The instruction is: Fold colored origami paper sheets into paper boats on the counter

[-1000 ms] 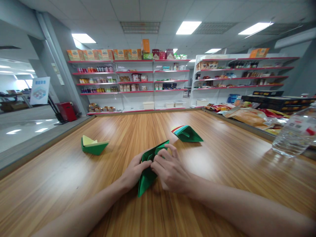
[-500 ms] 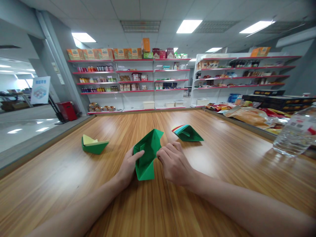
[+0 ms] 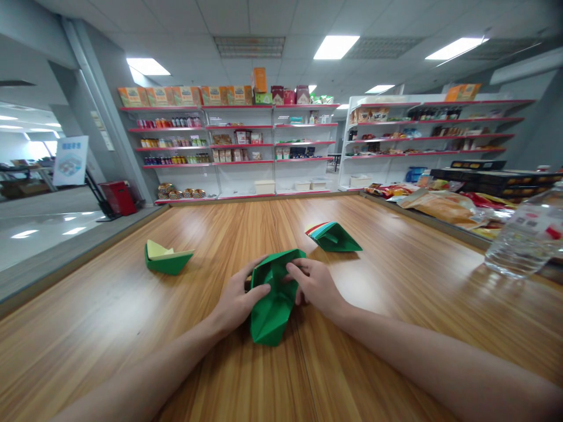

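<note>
Between my hands is a green folded paper boat (image 3: pixel 271 313), its hollow inside turned toward me. My left hand (image 3: pixel 241 296) grips its left side, the thumb pressing inside and the fingers behind. On the right side, my right hand (image 3: pixel 317 286) pinches the paper edge near the top, some fingertips hidden by the paper. A smaller green and yellow paper boat (image 3: pixel 169 262) rests on the wooden table (image 3: pixel 109 328) to the left. Beyond my right hand lies another green folded paper piece with striped, colourful edges (image 3: pixel 336 237).
A clear plastic bottle (image 3: pixel 521 240) stands at the table's right side. Snack packets (image 3: pixel 444 205) and stacked black boxes (image 3: pixel 497 183) lie past the right edge. Shelves of goods (image 3: pixel 241 135) stand beyond the far edge, and a red box (image 3: pixel 118 197) is on the floor at left.
The green paper boat has been turned and lowered toward the table, its upper end leaning right. My right hand has shifted from its outer edge onto its right side, thumb over the rim.
</note>
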Motion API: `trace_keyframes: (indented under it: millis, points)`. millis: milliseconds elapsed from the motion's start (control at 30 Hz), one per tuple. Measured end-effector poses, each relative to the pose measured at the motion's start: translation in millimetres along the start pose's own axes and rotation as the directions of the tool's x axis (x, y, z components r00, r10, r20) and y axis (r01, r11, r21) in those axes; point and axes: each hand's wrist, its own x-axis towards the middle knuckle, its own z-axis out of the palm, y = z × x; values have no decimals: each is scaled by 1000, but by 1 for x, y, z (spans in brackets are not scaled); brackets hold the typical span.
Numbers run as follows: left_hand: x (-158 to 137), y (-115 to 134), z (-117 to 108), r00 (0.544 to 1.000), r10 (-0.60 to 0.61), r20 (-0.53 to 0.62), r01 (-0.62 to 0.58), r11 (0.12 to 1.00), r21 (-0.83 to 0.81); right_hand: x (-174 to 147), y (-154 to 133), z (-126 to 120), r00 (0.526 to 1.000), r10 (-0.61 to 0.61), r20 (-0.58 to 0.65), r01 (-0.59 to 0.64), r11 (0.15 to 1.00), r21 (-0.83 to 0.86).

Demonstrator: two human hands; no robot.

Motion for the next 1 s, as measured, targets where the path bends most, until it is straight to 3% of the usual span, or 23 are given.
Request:
trace_keyframes:
  millis: [100,500,600,700,833,933,1000]
  points:
    - [-1,-2,0,997,-13,72,7,997,75,2,2,0,1000,4,-13,-4,999,36]
    - [1,3,4,992,124,30,-127,934,333,1,1,1,986,-67,-150,71,997,25]
    - [0,6,2,994,105,36,-111,950,291,0,2,0,978,-81,-195,90,995,35]
    - [0,7,-1,996,60,66,-71,981,178,1,1,-2,976,-75,-204,108,983,151]
    - [1,4,-3,979,98,181,-99,995,0,3,-1,-4,991,-23,-131,75,910,407]
    - [4,2,-2,977,140,161,-131,989,-62,3,-2,-5,998,-47,-48,65,847,528]
    - [5,0,-1,987,102,127,-92,993,-80,2,-2,-4,997,-75,31,44,825,564]
